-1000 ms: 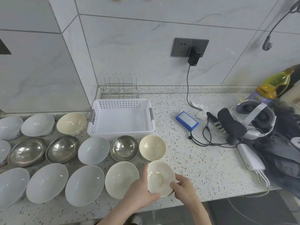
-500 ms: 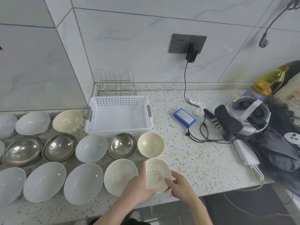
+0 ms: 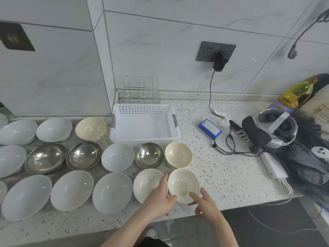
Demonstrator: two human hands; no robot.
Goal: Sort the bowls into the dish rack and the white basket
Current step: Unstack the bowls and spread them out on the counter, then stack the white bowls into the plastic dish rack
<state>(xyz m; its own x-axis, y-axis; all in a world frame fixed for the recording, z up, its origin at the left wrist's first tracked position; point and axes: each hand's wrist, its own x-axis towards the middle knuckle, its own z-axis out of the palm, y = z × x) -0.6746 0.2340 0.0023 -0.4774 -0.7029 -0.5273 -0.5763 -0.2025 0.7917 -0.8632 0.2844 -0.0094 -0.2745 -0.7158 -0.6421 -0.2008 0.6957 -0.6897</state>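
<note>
You get bright, even, cool light from overhead, with only soft, faint shadows under the bowls. Small glare spots sit inside the steel bowls (image 3: pixel 149 154) and on the glossy wall tiles (image 3: pixel 160 50). Your wide lens bends the tile lines and counter edge (image 3: pixel 249 204) near the borders, and the far corners look slightly soft.

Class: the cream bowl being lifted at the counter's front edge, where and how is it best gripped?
Grip the cream bowl by its rim, on opposite sides, left hand from the left, right hand from the near right. It is tilted, and the rim is its only thin edge.
</note>
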